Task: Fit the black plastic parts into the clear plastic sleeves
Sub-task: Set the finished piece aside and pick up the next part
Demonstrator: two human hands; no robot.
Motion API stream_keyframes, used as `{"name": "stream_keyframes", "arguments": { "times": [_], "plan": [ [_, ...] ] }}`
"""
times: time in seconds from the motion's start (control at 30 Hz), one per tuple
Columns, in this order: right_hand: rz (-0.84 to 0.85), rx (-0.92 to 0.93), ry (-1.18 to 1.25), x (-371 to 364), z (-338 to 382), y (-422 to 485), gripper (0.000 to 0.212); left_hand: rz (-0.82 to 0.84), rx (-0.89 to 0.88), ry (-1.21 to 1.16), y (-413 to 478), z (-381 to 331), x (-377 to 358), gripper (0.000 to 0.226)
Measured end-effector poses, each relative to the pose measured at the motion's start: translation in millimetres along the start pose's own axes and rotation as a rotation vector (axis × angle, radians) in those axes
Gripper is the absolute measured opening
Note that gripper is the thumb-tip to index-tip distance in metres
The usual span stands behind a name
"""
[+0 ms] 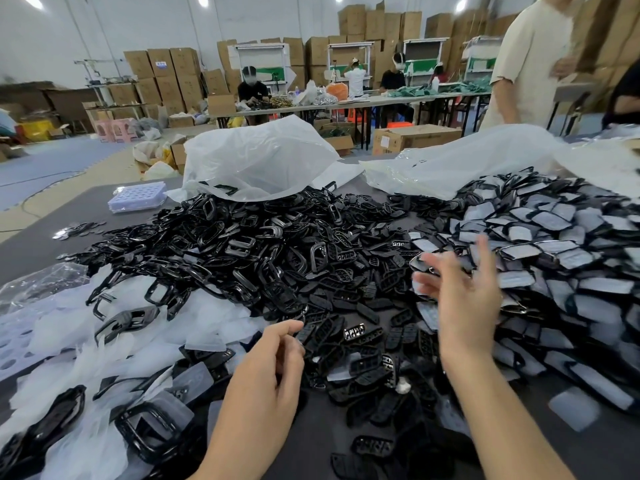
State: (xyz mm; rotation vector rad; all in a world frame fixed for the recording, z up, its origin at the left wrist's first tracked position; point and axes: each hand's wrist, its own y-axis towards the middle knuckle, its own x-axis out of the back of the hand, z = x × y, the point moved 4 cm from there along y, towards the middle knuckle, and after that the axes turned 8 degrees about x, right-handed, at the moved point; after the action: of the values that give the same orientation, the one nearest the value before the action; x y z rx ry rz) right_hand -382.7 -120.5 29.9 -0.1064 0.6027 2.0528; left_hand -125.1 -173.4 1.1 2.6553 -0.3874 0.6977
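Note:
A big heap of black plastic frames (225, 244) covers the middle of the table, with small flat black button-pad parts (363, 341) spread in front of it. Clear plastic sleeves (86, 327) lie in a pale pile at the left. Sleeved black parts (554, 258) are stacked at the right. My left hand (266, 368) hovers over the small black parts with fingers loosely curled and nothing in it. My right hand (464, 299) is raised and blurred above the edge of the sleeved pile, fingers spread, holding nothing.
Two large white plastic bags (263, 157) lie open behind the heaps. A clear perforated tray (136, 197) sits at the far left of the grey table (346, 427). A person in a light shirt (530, 64) stands at the far right; others work at tables beyond.

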Motion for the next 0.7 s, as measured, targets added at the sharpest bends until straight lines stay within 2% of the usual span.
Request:
{"name": "stream_keyframes", "arguments": {
  "times": [0.1,0.17,0.27,0.33,0.47,0.63,0.7],
  "plan": [
    [0.335,-0.003,-0.246,-30,-13,-22,0.054,0.031,0.02,0.085,-1,-1,-3,0.024],
    [0.529,0.05,-0.438,-41,-23,-37,0.053,-0.019,0.022,0.164,3,-4,-3,0.018],
    [0.709,0.127,-0.637,-47,-34,-49,0.048,-0.129,0.014,0.324,21,-5,0,0.02],
    [0.728,0.107,-0.617,-46,-37,-49,0.045,-0.163,0.041,0.478,37,-4,-1,0.027],
    [0.729,0.088,-0.605,-47,-38,-47,0.041,-0.091,0.18,0.67,62,0,-10,0.036],
    [0.743,0.097,-0.626,-48,-39,-47,0.04,-0.072,0.181,0.801,73,0,-15,0.035],
    [0.744,0.094,-0.624,-48,-37,-48,0.038,-0.066,0.168,0.767,71,-2,-13,0.035]
  ]
}}
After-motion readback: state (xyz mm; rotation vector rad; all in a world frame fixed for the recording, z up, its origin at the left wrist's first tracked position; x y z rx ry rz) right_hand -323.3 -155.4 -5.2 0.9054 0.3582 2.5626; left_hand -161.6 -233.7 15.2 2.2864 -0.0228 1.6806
